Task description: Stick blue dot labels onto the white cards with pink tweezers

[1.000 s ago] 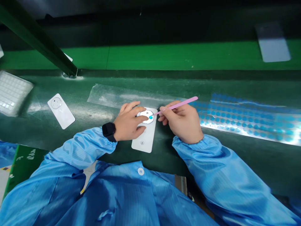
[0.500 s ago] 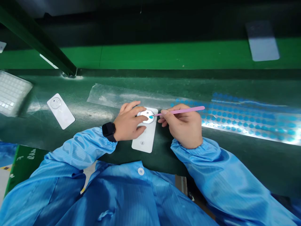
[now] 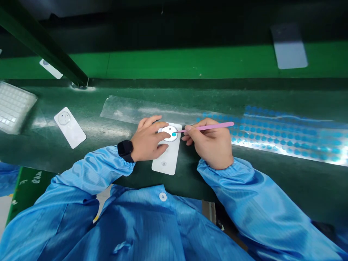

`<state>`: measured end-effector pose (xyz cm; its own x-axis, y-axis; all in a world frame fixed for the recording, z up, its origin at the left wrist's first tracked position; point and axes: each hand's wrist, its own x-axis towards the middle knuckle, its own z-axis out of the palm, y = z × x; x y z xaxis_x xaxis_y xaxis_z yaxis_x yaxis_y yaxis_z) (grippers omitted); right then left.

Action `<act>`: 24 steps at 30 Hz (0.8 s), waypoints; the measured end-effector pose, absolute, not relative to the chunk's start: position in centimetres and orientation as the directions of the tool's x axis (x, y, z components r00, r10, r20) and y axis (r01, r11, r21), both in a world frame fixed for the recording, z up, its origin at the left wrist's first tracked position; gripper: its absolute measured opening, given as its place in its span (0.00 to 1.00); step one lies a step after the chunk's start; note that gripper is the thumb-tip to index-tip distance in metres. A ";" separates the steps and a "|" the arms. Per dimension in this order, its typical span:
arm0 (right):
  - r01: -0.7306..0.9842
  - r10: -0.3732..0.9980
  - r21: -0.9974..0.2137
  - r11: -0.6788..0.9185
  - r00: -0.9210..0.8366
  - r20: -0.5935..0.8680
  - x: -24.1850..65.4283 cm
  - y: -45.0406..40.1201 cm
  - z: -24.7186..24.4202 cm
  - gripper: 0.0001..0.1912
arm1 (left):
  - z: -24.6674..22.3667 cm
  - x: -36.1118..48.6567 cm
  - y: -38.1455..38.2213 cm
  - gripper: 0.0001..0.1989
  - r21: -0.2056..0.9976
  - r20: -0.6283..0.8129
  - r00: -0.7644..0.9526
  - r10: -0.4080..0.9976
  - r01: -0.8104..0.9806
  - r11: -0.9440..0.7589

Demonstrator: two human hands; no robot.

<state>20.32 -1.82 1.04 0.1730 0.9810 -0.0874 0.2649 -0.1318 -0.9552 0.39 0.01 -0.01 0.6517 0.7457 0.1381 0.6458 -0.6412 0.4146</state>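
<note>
A white phone back panel (image 3: 168,159) with a round camera area lies on the bench in front of me. My left hand (image 3: 149,139), a black watch on its wrist, lies over the panel's upper left with its fingers spread, touching it. My right hand (image 3: 212,145) pinches a slender pink tool (image 3: 214,127) with a thin pointed tip; whether it has one prong or two I cannot tell. The tip touches or hovers at a small blue round sticker (image 3: 174,134) on the camera area. My left fingers hide part of that area.
A clear sheet with rows of blue dots (image 3: 274,134) stretches right. Another white panel (image 3: 70,128) lies left, near a stack of white trays (image 3: 15,107). Behind, a green belt (image 3: 152,61) carries panels, including a grey-white one (image 3: 290,50). A green post (image 3: 62,61) stands back left.
Panels on the green belt have shifted left. The blue sticker now shows rounder and flatter on the camera area. Both hands have barely moved.
</note>
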 end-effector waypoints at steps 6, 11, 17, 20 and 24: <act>0.271 0.981 -0.954 -0.131 0.172 -0.086 20.3 -1.8 1.0 0.12 | -0.1 0.4 0.0 0.12 0.410 0.157 0.656 0.738 0.636 -0.653; 0.290 0.984 -0.950 -0.114 0.165 -0.068 20.2 -1.9 0.9 0.11 | -0.1 0.3 0.0 0.12 0.404 0.157 0.659 0.736 0.637 -0.657; 0.298 0.983 -0.947 -0.120 0.166 -0.072 20.2 -1.9 1.1 0.11 | -0.1 0.4 -0.1 0.13 0.381 0.158 0.666 0.729 0.640 -0.668; 0.306 0.986 -0.946 -0.106 0.154 -0.061 20.3 -1.8 1.1 0.11 | -0.2 0.4 -0.1 0.14 0.367 0.183 0.670 0.720 0.633 -0.682; 0.302 0.988 -0.949 -0.093 0.143 -0.052 20.3 -1.8 0.8 0.11 | -0.4 0.5 -0.2 0.14 0.345 0.208 0.675 0.708 0.626 -0.699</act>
<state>20.32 -1.85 0.81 0.1428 0.9884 -0.0516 0.3020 -0.0932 -0.9487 0.45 -0.19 -0.35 0.6752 0.7078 0.2078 0.6265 -0.6990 0.3450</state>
